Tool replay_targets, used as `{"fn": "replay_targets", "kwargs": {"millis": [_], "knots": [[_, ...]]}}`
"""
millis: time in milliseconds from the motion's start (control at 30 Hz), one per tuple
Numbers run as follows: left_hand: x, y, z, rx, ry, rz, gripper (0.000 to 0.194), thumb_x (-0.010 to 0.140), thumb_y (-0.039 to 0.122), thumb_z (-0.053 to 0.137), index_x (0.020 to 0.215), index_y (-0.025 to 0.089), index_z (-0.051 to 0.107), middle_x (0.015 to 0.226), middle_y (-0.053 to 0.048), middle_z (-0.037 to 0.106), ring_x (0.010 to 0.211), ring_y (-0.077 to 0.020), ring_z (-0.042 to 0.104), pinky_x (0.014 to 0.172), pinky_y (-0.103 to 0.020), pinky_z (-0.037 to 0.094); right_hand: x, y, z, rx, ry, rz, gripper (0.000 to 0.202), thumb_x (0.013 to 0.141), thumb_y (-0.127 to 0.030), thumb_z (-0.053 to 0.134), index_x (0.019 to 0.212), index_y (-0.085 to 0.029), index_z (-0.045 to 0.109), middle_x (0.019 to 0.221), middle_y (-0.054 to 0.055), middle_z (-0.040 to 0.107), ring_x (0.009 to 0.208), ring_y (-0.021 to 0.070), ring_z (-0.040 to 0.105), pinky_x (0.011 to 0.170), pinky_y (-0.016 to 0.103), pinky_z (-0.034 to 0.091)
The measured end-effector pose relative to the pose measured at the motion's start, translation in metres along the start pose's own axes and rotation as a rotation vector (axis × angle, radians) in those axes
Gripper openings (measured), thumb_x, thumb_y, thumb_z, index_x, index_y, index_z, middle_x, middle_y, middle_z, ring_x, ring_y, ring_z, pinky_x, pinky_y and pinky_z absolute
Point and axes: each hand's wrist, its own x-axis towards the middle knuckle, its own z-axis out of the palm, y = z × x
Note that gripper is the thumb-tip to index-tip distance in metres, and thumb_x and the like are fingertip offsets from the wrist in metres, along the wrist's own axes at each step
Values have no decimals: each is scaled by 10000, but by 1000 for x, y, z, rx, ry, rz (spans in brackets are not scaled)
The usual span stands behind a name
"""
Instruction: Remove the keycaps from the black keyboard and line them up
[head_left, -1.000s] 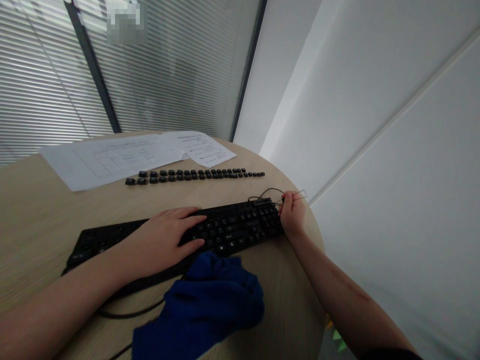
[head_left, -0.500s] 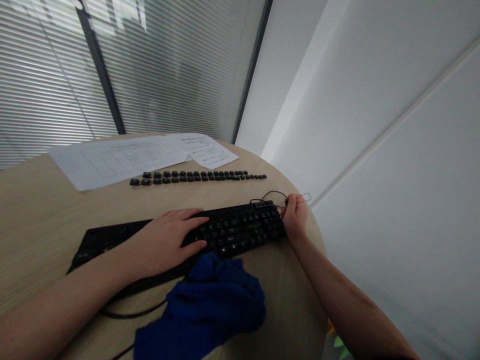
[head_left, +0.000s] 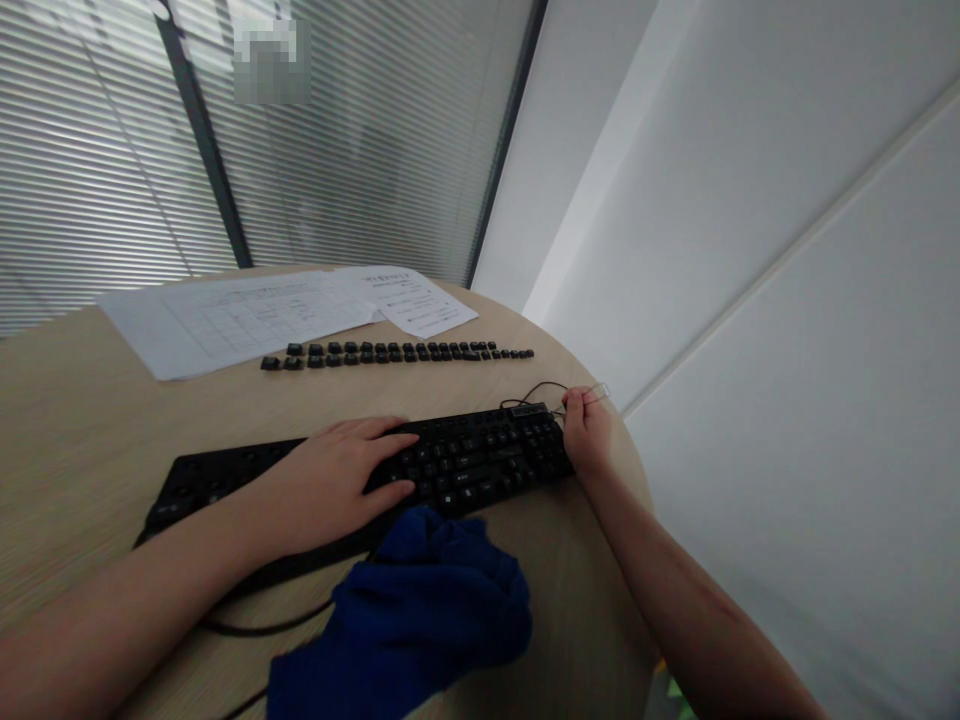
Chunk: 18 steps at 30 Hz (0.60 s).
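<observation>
A black keyboard (head_left: pixel 480 462) lies at a slant across the table, its left part bare of caps in places. My left hand (head_left: pixel 349 470) rests flat on its middle, fingers stretched and apart. At the keyboard's right end, my right hand (head_left: pixel 587 430) is closed around a wire keycap puller (head_left: pixel 602 392), whose thin loop sticks out to the right past the fingers. Its other end is hidden by the hand. Loose black keycaps (head_left: pixel 390 353) stand in two rows behind the keyboard. In front of the keyboard lies a crumpled blue cloth (head_left: pixel 442 610).
Printed paper sheets (head_left: pixel 255 315) lie at the back of the round wooden table (head_left: pixel 60 400). A black cable (head_left: pixel 274 628) runs under the blue cloth, and a thin one loops behind the keyboard's right end. A white wall (head_left: pixel 787 250) rises close on the right.
My right hand has shifted slightly left with the keycap puller, and the wire loop has turned a little. My left hand, the keyboard and the keycap rows stay put.
</observation>
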Motion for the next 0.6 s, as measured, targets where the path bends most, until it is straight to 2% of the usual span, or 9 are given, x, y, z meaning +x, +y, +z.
{"fn": "replay_targets", "kwargs": {"millis": [100,333,600], "knots": [[-1,-2,2,-42,28,4,576,877,624,529,1305,262,662,1441,-99,579,1278,-335,573,1121,-511,413,5,-2,0,-22,7,-9,340,968,-458,350,868,-239,590,830,66,688,813,248,633,737,351,459],[-2,-3,3,-56,37,11,574,880,619,532,1312,263,658,1443,-102,576,1287,-330,567,1126,-502,408,12,-9,-1,-87,-128,-89,348,954,-424,345,832,-224,602,764,84,675,745,254,625,693,355,442],[-2,-2,3,-55,36,-6,580,867,627,545,1307,269,664,1426,-99,592,1273,-338,575,1121,-508,409,11,-12,1,-68,-132,-70,344,941,-442,348,808,-230,584,729,73,655,716,252,608,670,348,433]]}}
